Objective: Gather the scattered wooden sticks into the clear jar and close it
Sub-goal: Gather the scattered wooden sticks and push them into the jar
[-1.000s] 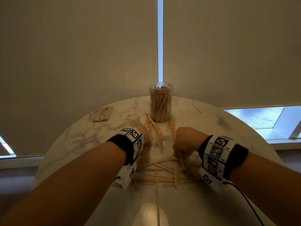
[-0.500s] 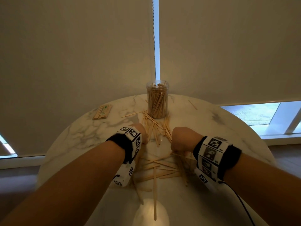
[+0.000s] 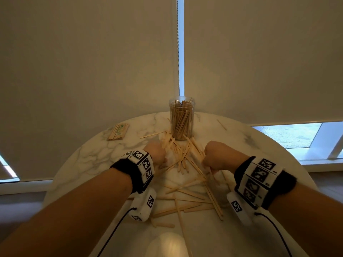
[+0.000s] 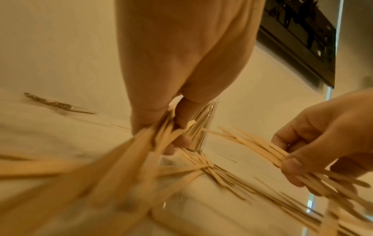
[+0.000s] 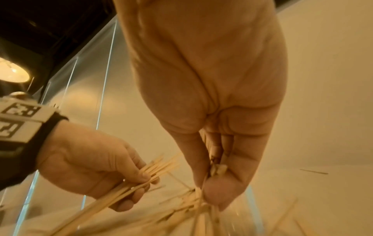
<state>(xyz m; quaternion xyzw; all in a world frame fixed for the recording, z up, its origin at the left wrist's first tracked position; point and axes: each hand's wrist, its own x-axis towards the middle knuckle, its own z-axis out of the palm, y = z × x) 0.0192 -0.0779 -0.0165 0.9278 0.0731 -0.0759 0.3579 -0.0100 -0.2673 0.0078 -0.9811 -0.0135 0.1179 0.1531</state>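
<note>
A clear jar, lidless and packed with upright wooden sticks, stands at the table's far middle. Loose wooden sticks lie scattered in front of it, between and below my wrists. My left hand grips a bundle of sticks in curled fingers, just left of the pile near the jar. My right hand also grips a bundle of sticks, thumb pressed against them; the left wrist view shows this bundle fanning out from the fingers. No lid is visible.
The round marble table ends close on both sides. A banded pack of sticks lies at far left. One stray stick lies at far right. Roller blinds hang behind; a glossy pale round shape sits at the near edge.
Both hands have moved slightly forward toward the jar and lifted their bundles of sticks. Some loose sticks near the jar have shifted and bunched together.
</note>
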